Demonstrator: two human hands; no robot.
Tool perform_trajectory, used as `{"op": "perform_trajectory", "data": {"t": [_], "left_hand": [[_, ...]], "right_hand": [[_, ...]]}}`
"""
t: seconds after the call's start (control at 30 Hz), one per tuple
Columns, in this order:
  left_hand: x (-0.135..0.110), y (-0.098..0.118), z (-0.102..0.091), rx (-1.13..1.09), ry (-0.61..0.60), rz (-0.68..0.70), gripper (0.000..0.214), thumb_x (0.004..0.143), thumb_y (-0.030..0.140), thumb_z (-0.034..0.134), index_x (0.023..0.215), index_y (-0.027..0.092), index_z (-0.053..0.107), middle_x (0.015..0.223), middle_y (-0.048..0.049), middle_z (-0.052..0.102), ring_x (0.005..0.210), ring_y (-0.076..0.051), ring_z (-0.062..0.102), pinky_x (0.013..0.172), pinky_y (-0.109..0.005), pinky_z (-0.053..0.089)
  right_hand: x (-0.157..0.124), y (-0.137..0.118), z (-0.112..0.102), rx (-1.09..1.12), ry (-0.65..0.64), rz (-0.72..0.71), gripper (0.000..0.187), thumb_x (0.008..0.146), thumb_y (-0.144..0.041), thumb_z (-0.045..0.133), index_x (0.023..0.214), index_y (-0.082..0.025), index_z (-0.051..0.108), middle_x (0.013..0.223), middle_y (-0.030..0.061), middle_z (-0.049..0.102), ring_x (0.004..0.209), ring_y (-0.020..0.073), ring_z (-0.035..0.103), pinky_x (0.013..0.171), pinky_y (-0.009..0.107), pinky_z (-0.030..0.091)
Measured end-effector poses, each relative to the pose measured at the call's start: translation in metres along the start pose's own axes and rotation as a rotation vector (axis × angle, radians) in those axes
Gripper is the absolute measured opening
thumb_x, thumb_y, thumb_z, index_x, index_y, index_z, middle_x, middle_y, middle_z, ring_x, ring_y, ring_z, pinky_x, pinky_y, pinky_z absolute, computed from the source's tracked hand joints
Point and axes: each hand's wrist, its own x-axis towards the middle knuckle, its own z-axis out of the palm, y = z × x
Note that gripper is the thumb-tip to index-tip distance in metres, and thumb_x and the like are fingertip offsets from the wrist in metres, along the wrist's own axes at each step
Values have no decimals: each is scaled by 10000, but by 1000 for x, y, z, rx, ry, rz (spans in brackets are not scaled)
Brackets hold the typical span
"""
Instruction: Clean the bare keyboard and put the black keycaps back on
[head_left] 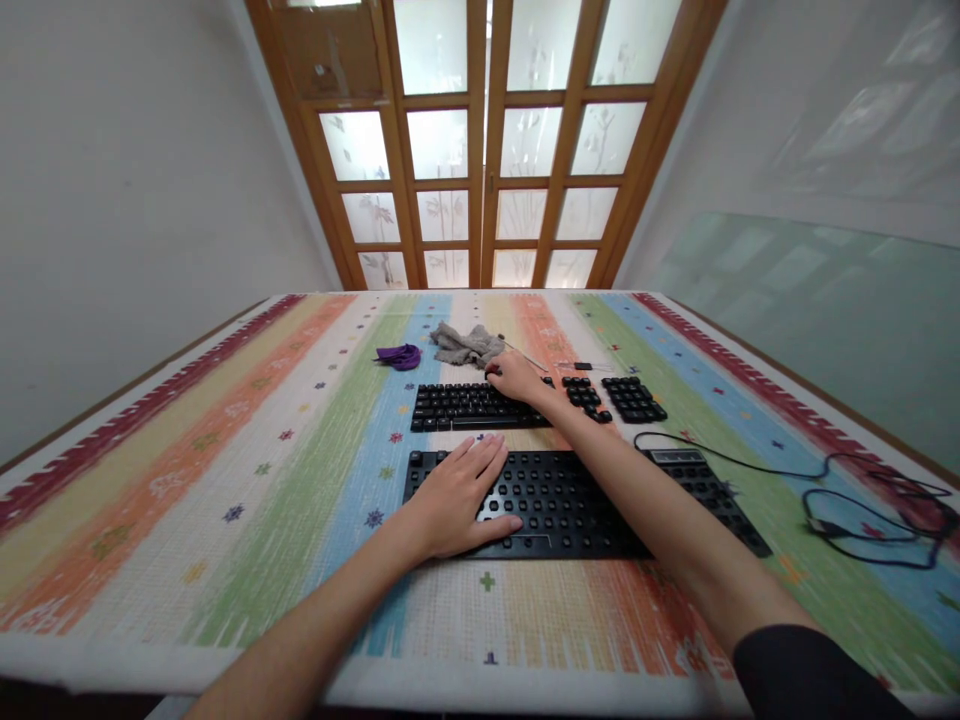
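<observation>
A black keyboard [570, 505] lies in front of me, its keycaps off and bare key stems showing. My left hand [457, 500] rests flat on its left part, fingers stretched out. Beyond it, loose black keycaps [457, 408] sit in rows laid out like a keyboard. My right hand [516, 378] reaches over the back of these rows, thumb and fingers pinched on a small black keycap [492, 370]. Right of that hand are two more groups, the arrow-side keycaps [581, 393] and the number-pad keycaps [634, 400]. My right forearm hides part of the keyboard.
A crumpled grey cloth [459, 345] and a purple cloth [400, 356] lie behind the keycaps. Near them are a thin stick [529, 355] and a small tool with a black part [583, 366]. A black cable [757, 468] curls across the striped tablecloth [300, 480] on the right.
</observation>
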Motion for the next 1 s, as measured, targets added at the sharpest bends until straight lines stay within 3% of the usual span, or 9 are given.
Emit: {"op": "perform_trajectory", "data": {"t": [0.3, 0.53, 0.67, 1.0], "left_hand": [[0, -1, 2, 18, -8, -1, 840, 924, 697, 323, 1516, 111, 222, 1584, -162, 242, 1485, -256, 190, 1220, -440, 156], [-1, -1, 1, 20, 15, 11, 810, 941, 676, 308, 1523, 121, 212, 1585, -149, 243, 1488, -240, 180, 1223, -434, 141], [-2, 0, 1, 19, 22, 7, 805, 944, 663, 326, 1520, 110, 228, 1585, -153, 240, 1487, -247, 185, 1226, -432, 129], [-3, -1, 4, 61, 101, -1, 860, 928, 676, 350, 1543, 117, 134, 1593, -158, 221, 1493, -264, 152, 1221, -448, 133]], "right_hand": [[4, 1, 4, 13, 7, -14, 196, 783, -93, 586, 862, -130, 761, 891, 117, 747, 873, 241, 638, 856, 343, 479], [-7, -7, -11, 81, 86, -56, 204, 777, -72, 581, 905, -148, 720, 928, 96, 727, 869, 219, 632, 832, 331, 482], [-31, -12, -24, 258, 168, -138, 149, 809, -121, 594, 929, -162, 671, 872, 56, 703, 755, 168, 622, 738, 295, 492], [-115, -21, -43, 535, 56, -109, 139, 833, -254, 641, 943, -169, 638, 851, 41, 677, 718, 146, 624, 674, 278, 519]]}}
